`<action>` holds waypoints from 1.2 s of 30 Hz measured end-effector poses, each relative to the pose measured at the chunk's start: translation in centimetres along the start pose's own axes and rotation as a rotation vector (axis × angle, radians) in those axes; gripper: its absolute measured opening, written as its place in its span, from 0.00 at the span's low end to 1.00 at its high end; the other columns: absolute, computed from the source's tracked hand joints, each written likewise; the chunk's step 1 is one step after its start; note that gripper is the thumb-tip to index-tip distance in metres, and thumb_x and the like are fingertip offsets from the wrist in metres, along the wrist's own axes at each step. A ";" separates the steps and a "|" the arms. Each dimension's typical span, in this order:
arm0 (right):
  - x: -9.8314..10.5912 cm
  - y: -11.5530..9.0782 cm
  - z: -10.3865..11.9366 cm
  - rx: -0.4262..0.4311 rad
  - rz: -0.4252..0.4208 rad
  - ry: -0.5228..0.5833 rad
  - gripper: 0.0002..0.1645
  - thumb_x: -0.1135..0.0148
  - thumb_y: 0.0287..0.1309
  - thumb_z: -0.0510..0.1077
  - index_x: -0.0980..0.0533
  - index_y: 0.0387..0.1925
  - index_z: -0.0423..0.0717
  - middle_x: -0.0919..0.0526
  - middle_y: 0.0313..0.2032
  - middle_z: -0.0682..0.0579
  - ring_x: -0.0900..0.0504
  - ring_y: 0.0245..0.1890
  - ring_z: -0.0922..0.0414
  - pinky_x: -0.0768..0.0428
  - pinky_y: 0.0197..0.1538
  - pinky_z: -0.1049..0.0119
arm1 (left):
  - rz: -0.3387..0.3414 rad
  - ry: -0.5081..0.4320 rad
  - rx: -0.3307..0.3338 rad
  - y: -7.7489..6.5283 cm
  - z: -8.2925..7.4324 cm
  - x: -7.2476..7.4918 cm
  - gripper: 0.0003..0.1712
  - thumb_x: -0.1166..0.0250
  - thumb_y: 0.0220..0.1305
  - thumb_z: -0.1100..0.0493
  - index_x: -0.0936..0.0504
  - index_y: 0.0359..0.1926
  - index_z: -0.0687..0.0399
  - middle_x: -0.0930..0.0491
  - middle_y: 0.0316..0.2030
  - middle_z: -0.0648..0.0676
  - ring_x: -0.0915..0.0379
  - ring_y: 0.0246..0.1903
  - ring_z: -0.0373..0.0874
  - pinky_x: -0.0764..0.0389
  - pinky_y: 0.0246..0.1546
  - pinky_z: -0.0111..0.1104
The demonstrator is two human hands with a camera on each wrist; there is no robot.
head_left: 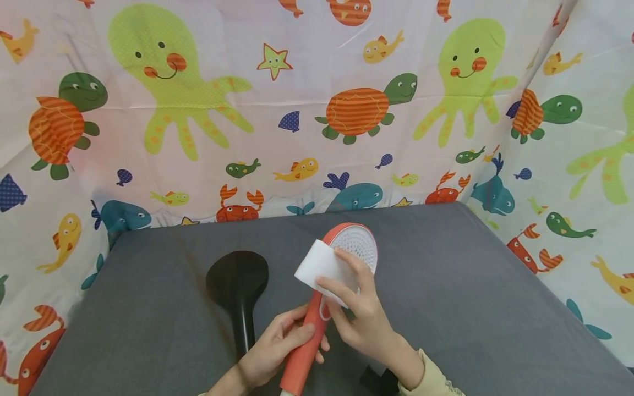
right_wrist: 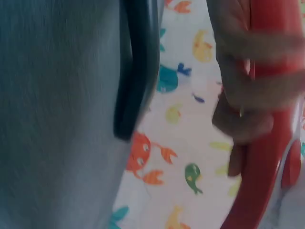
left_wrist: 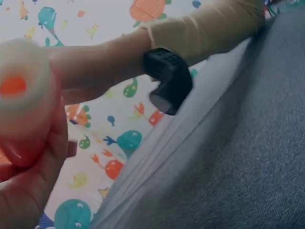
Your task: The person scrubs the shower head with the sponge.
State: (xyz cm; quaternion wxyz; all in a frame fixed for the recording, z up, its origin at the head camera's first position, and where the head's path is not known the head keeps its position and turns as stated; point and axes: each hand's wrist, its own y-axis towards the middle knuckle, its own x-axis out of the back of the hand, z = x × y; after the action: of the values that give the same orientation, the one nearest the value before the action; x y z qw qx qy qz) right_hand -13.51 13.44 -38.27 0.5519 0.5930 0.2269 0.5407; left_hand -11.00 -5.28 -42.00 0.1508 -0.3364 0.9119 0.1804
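My left hand grips the handle of a coral-red shower head, which tilts up and to the right in the head view. Its round white spray face is turned upward. My right hand pinches a white block-shaped sponge that overlaps the neck and the lower edge of the spray face. The handle's pale hollow end shows large in the left wrist view. In the right wrist view, left-hand fingers wrap around the red handle.
To the left, a black shower head lies on the grey-covered table, its handle pointing toward me. A white curtain printed with sea animals stands behind and at both sides. A black wrist camera sits on the right wrist.
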 end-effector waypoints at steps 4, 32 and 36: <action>0.6 1.0 -1.2 -0.062 0.046 -0.099 0.17 0.47 0.63 0.45 0.25 0.53 0.49 0.38 0.61 0.34 0.36 0.58 0.41 0.30 0.47 0.48 | 0.009 0.037 0.025 0.1 0.4 0.0 0.21 0.57 0.72 0.64 0.40 0.60 0.75 0.24 0.41 0.70 0.22 0.38 0.45 0.22 0.41 0.34; 1.0 1.4 -3.9 -0.293 0.094 -0.216 0.24 0.37 0.51 0.35 0.25 0.53 0.46 0.35 0.60 0.39 0.36 0.58 0.44 0.35 0.50 0.45 | 0.003 0.077 0.052 0.0 0.5 0.6 0.21 0.59 0.73 0.62 0.38 0.61 0.71 0.21 0.42 0.62 0.21 0.39 0.48 0.21 0.39 0.34; 1.5 0.1 -4.2 -0.382 0.064 -0.259 0.24 0.36 0.50 0.33 0.25 0.52 0.43 0.35 0.57 0.37 0.35 0.55 0.42 0.33 0.50 0.43 | -0.065 0.122 -0.005 -0.2 -0.3 0.9 0.21 0.58 0.73 0.63 0.38 0.61 0.71 0.23 0.44 0.65 0.21 0.40 0.51 0.21 0.41 0.35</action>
State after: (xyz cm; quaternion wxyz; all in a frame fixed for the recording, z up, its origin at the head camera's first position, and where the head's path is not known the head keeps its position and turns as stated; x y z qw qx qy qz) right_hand -16.78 16.42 -38.39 0.6610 0.5493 0.0285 0.5104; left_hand -11.61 -6.03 -42.15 0.0997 -0.3766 0.9076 0.1568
